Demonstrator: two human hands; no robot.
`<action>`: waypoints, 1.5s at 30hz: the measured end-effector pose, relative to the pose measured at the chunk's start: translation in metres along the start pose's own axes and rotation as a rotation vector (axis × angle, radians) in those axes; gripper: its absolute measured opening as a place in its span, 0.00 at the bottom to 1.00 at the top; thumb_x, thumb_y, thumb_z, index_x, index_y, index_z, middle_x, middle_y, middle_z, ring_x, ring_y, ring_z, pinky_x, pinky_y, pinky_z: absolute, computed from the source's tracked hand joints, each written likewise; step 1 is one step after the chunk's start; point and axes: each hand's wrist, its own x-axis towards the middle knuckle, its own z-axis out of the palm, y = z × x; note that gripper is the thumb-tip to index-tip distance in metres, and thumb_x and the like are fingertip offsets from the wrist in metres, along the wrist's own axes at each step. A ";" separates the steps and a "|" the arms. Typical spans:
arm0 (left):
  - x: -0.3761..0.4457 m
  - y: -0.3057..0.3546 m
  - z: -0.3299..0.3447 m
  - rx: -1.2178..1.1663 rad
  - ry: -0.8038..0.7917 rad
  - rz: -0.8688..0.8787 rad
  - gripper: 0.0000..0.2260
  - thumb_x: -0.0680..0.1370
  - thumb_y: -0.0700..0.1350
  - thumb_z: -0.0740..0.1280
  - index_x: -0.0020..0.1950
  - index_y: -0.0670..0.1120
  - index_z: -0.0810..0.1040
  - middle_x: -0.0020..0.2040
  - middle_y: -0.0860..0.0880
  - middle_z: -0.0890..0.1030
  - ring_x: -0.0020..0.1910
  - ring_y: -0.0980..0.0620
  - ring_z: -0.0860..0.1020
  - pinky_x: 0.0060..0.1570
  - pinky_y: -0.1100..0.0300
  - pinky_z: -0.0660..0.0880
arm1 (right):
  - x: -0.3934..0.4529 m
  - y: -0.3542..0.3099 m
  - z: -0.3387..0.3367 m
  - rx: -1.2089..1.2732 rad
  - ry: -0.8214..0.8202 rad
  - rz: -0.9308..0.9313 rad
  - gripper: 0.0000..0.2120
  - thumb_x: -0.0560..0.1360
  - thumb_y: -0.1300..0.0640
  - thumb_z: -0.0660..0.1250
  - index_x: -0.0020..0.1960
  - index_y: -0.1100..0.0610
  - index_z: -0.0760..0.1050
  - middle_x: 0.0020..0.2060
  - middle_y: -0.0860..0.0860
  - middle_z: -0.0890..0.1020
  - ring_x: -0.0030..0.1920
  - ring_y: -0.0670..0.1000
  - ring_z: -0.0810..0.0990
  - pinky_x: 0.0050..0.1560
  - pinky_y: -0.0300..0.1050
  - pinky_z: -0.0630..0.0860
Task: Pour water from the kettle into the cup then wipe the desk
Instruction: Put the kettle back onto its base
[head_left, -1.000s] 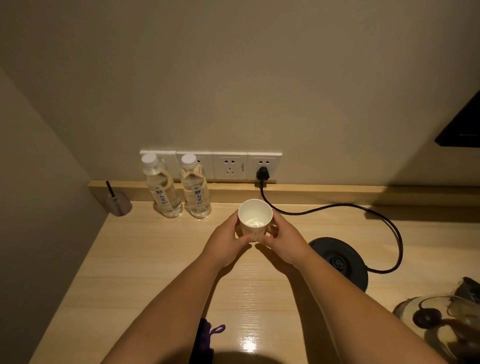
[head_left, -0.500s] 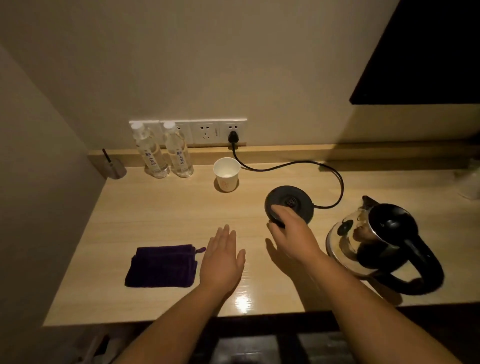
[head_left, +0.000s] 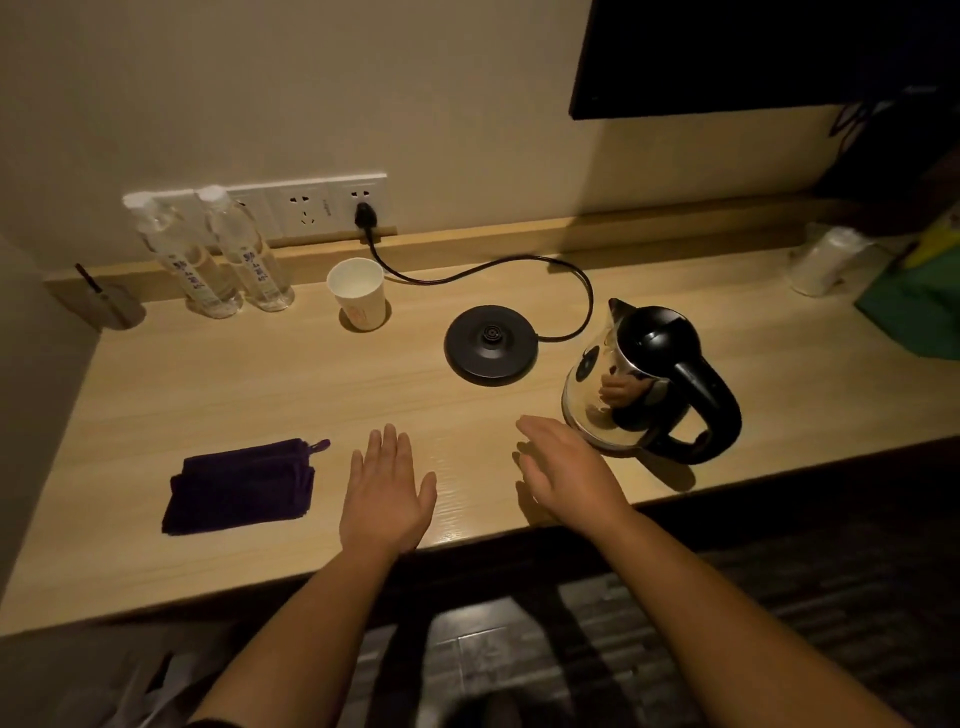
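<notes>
A white paper cup (head_left: 358, 293) stands upright at the back of the wooden desk (head_left: 218, 384), apart from both hands. A steel kettle (head_left: 636, 387) with a black lid and handle sits on the desk at the right, off its round black base (head_left: 490, 344). A folded dark purple cloth (head_left: 241, 486) lies at the front left. My left hand (head_left: 387, 491) hovers flat near the front edge, fingers spread, right of the cloth. My right hand (head_left: 563, 470) is open, just left of the kettle, not touching it.
Two clear water bottles (head_left: 215, 254) stand against the back ledge, left of the cup. A black cord (head_left: 519, 265) runs from the wall socket (head_left: 363, 208) to the base. A small holder (head_left: 111, 306) sits far left; a plastic-wrapped item (head_left: 823, 262) and green bag (head_left: 914, 306) far right.
Both hands let go of the cup, which now stands on the desk, and drew back toward the front edge. The right hand left the base and moved toward the kettle.
</notes>
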 end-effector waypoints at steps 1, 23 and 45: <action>0.000 0.000 0.000 0.008 -0.001 0.002 0.33 0.79 0.60 0.41 0.78 0.42 0.49 0.79 0.43 0.48 0.77 0.46 0.43 0.74 0.48 0.42 | -0.001 -0.003 -0.004 0.010 0.025 -0.010 0.21 0.77 0.59 0.64 0.69 0.59 0.71 0.67 0.55 0.75 0.67 0.54 0.71 0.64 0.41 0.62; -0.001 0.005 -0.006 0.051 0.021 0.012 0.31 0.80 0.59 0.45 0.78 0.41 0.54 0.79 0.42 0.52 0.77 0.44 0.48 0.74 0.47 0.47 | -0.037 0.082 -0.099 0.567 0.409 0.564 0.11 0.68 0.43 0.72 0.47 0.43 0.74 0.43 0.46 0.80 0.43 0.45 0.79 0.37 0.37 0.72; -0.001 0.002 -0.002 -0.006 0.011 -0.004 0.33 0.79 0.60 0.41 0.79 0.43 0.47 0.79 0.45 0.44 0.77 0.48 0.40 0.74 0.49 0.39 | 0.087 0.015 -0.080 0.717 0.421 0.359 0.10 0.68 0.45 0.73 0.47 0.41 0.75 0.44 0.48 0.81 0.45 0.48 0.80 0.39 0.40 0.74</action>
